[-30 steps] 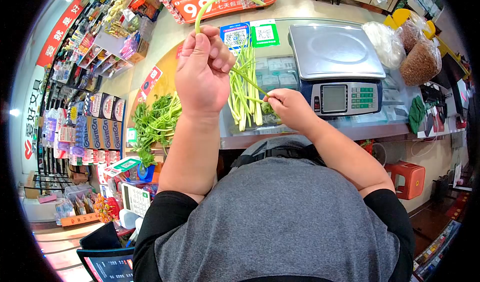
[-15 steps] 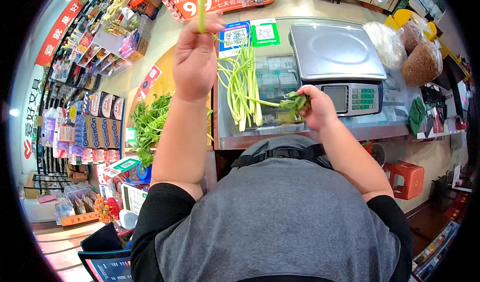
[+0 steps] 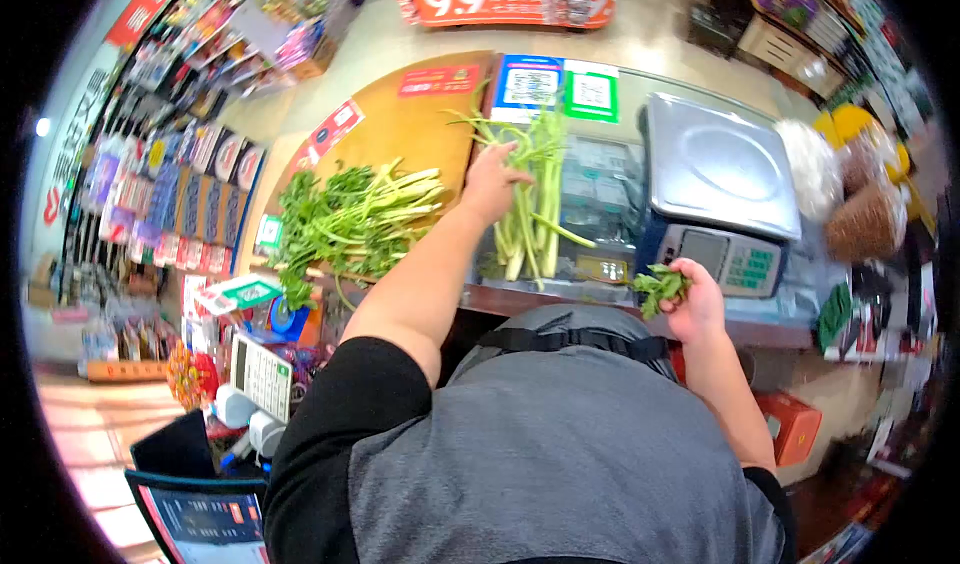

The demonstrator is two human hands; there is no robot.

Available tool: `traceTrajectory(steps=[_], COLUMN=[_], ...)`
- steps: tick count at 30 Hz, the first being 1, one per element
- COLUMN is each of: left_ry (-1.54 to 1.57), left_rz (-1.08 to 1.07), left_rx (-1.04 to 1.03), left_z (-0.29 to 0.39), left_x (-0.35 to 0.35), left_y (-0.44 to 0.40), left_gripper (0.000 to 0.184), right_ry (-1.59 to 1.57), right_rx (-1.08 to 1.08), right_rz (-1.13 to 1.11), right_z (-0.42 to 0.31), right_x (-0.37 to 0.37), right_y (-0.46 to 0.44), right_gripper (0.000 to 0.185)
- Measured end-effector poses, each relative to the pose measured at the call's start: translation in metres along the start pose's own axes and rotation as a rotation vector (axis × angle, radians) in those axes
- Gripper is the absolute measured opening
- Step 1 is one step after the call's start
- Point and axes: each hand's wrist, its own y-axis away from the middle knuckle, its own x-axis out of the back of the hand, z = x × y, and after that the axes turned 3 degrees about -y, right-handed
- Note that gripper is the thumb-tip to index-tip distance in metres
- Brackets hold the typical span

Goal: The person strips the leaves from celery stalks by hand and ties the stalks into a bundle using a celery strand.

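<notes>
My left hand (image 3: pixel 488 186) reaches over the left edge of a pile of stripped celery stalks (image 3: pixel 546 222) on the glass counter. Its fingers are apart, touching or just above the stalks, and no stalk shows gripped in them. In my right hand (image 3: pixel 703 299) is a small tuft of green celery leaves (image 3: pixel 660 288), pinched in front of the scale. To the left of my left forearm, a bunch of leafy celery (image 3: pixel 360 226) lies on the wooden part of the counter, leaves toward the left and pale stalk ends toward the right.
A digital scale (image 3: pixel 722 169) stands right of the stalks. Beyond it are plastic bags (image 3: pixel 866 219) of brown goods. A blue QR card (image 3: pixel 528 86) and a green one (image 3: pixel 592 92) lie behind the stalks. A red stool (image 3: pixel 790 426) is below at right.
My left hand has come down from its raised position, where it held a stalk, to the stripped pile. My right hand has drawn back toward my body with the leaves. The view has turned.
</notes>
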Motion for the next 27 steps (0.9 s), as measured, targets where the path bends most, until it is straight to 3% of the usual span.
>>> traceTrajectory(steps=[4, 7, 8, 14, 17, 20, 27], left_ry=[-0.125, -0.055, -0.037, -0.305, -0.192, -0.127, -0.250], left_rz=[0.030, 0.042, 0.113, -0.023, -0.178, -0.223, -0.291], left_rx=[0.020, 0.199, 0.238, 0.879, 0.999, 1.046, 1.050], left_z=[0.026, 0.001, -0.020, -0.126, -0.141, -0.154, -0.133], left_x=[0.023, 0.030, 0.030, 0.087, 0.109, 0.104, 0.102], left_y=[-0.013, -0.011, -0.005, 0.061, 0.076, 0.074, 0.049], left_gripper=[0.055, 0.059, 0.050, 0.041, 0.045, 0.052, 0.063], right_ry=[0.040, 0.004, -0.024, -0.209, -0.259, -0.260, -0.247], right_rx=[-0.023, -0.053, -0.063, -0.094, -0.184, -0.180, -0.297], right_rz=[-0.050, -0.120, -0.113, -0.248, -0.405, -0.256, -0.331], right_z=[-0.002, -0.010, -0.014, -0.013, -0.012, -0.005, -0.012], right_x=[-0.025, -0.036, -0.040, -0.014, -0.027, -0.055, -0.051], right_y=[0.000, 0.004, 0.007, -0.012, -0.003, 0.011, 0.008], right_gripper=[0.011, 0.013, 0.014, 0.013, 0.015, 0.016, 0.026])
